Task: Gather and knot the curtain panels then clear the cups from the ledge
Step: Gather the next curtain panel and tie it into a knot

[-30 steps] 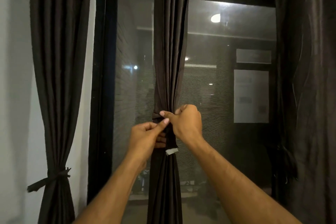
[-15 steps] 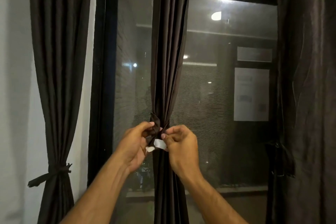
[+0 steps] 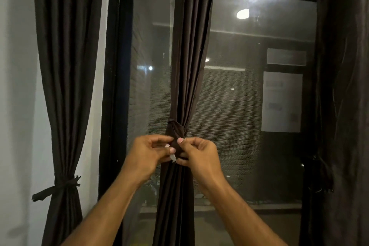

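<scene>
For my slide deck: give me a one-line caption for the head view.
Both hands, left hand and right hand, tie the dark brown middle curtain panel at the window.

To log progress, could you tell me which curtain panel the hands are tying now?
The middle panel: both hands pinch its tie, unlike the left panel, already tied.

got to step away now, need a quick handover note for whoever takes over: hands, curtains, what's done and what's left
Left hand and right hand both pinch the tie band's ends at the middle curtain panel, just under its gathered waist.
Left curtain panel already tied with its band.
Right curtain panel hangs at the frame edge; whether it is tied is unclear.
Left to do: finish the middle knot, check the right panel, clear the cups. No cups in view.
</scene>
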`<state>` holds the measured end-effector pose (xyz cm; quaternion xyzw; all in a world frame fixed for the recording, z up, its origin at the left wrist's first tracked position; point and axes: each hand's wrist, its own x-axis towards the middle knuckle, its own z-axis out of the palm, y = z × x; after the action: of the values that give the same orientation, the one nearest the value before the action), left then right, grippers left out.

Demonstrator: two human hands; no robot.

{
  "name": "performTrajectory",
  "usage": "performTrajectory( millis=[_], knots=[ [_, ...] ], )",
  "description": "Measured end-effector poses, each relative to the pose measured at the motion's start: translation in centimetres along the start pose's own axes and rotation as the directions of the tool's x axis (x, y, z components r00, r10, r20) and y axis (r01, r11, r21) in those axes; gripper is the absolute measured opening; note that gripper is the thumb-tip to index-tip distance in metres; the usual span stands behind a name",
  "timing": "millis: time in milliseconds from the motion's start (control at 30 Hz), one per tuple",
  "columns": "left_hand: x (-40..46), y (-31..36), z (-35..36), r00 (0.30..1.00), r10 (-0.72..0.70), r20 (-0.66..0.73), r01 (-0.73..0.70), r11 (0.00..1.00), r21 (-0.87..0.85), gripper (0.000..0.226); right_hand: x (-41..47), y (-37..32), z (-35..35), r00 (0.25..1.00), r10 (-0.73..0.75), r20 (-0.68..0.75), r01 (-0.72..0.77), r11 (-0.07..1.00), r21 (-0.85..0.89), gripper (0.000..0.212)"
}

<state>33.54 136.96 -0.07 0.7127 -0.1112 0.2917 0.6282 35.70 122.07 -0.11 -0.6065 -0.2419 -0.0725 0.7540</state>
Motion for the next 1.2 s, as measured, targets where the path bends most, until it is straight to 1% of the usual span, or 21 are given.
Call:
performTrajectory(
  millis=[100, 167, 233, 300, 400, 433, 500, 533, 600, 700, 767, 833, 900, 967, 1033, 1100, 1200],
  knots=[
    [0.3, 0.9, 0.0, 0.999, 0.037, 0.03, -0.041, 0.992, 0.12, 0.02, 0.2, 0.2, -0.3, 0.999, -0.037, 0.009, 0.038, 0.994, -0.099, 0.019],
    [0.7, 1.4, -0.1, 0.998, 0.033, 0.062, -0.042, 0.987, 0.155, 0.013, 0.3, 0.2, -0.6, 0.997, -0.078, 0.015, 0.079, 0.981, -0.18, 0.016],
    [1.1, 1.5, -0.3, 0.994, 0.029, 0.108, -0.047, 0.985, 0.167, 0.011, 0.2, 0.2, -0.9, 0.994, -0.108, 0.03, 0.112, 0.964, -0.243, 0.013],
    [1.3, 1.5, -0.3, 0.99, 0.019, 0.143, -0.042, 0.986, 0.159, 0.012, 0.2, 0.2, -1.1, 0.994, -0.104, 0.044, 0.111, 0.966, -0.233, 0.014],
    [1.4, 1.7, 0.0, 0.985, 0.024, 0.174, -0.052, 0.986, 0.158, 0.013, 0.3, -0.1, -1.3, 0.997, -0.041, 0.066, 0.05, 0.989, -0.143, 0.02],
    [1.3, 1.8, 0.2, 0.986, 0.013, 0.167, -0.037, 0.989, 0.142, 0.019, 0.3, -0.3, -1.4, 0.997, -0.018, 0.081, 0.027, 0.993, -0.117, 0.021],
    [1.6, 1.8, 0.4, 0.993, -0.047, 0.111, 0.036, 0.994, 0.101, 0.036, 0.3, -0.5, -1.4, 0.991, 0.015, 0.134, -0.006, 0.997, -0.071, 0.024],
    [1.8, 1.8, 0.5, 0.993, -0.082, 0.087, 0.074, 0.993, 0.096, 0.04, 0.3, -0.6, -1.4, 0.986, 0.022, 0.165, -0.013, 0.998, -0.055, 0.026],
    [2.2, 2.0, 0.6, 0.985, -0.143, 0.098, 0.136, 0.987, 0.081, 0.036, 0.1, -0.7, -1.3, 0.977, 0.017, 0.214, -0.007, 0.999, -0.046, 0.027],
    [2.5, 2.6, 0.7, 0.959, -0.211, 0.189, 0.214, 0.977, 0.003, 0.024, -0.1, -0.9, -1.5, 0.971, 0.001, 0.238, 0.011, 0.999, -0.05, 0.027],
    [2.3, 2.8, 0.3, 0.931, -0.227, 0.284, 0.259, 0.963, -0.078, 0.023, -0.2, -0.8, -1.8, 0.972, 0.001, 0.236, 0.014, 0.998, -0.064, 0.027],
    [2.1, 2.7, 0.1, 0.905, -0.236, 0.354, 0.29, 0.951, -0.108, 0.019, -0.3, -0.8, -2.0, 0.972, 0.008, 0.234, 0.013, 0.996, -0.088, 0.028],
    [2.1, 2.5, 0.0, 0.907, -0.239, 0.347, 0.293, 0.95, -0.112, 0.017, -0.7, -0.9, -2.2, 0.972, 0.019, 0.236, 0.005, 0.995, -0.099, 0.029],
    [2.3, 2.5, 0.1, 0.934, -0.221, 0.281, 0.243, 0.969, -0.044, 0.019, -1.1, -0.9, -2.3, 0.983, -0.029, 0.183, 0.063, 0.982, -0.179, 0.025],
    [2.3, 2.9, 0.2, 0.958, -0.176, 0.225, 0.16, 0.983, 0.09, 0.009, -1.3, -0.6, -2.3, 0.986, -0.153, 0.07, 0.168, 0.938, -0.304, 0.015],
    [2.2, 3.4, 0.6, 0.965, -0.152, 0.214, 0.121, 0.981, 0.153, 0.004, -1.4, -0.3, -2.4, 0.97, -0.243, 0.002, 0.226, 0.898, -0.378, 0.008],
    [2.1, 3.8, 1.8, 0.963, -0.178, 0.201, 0.152, 0.979, 0.137, 0.014, -1.8, 0.6, -2.1, 0.956, -0.291, 0.037, 0.273, 0.836, -0.476, 0.009]
  ],
)
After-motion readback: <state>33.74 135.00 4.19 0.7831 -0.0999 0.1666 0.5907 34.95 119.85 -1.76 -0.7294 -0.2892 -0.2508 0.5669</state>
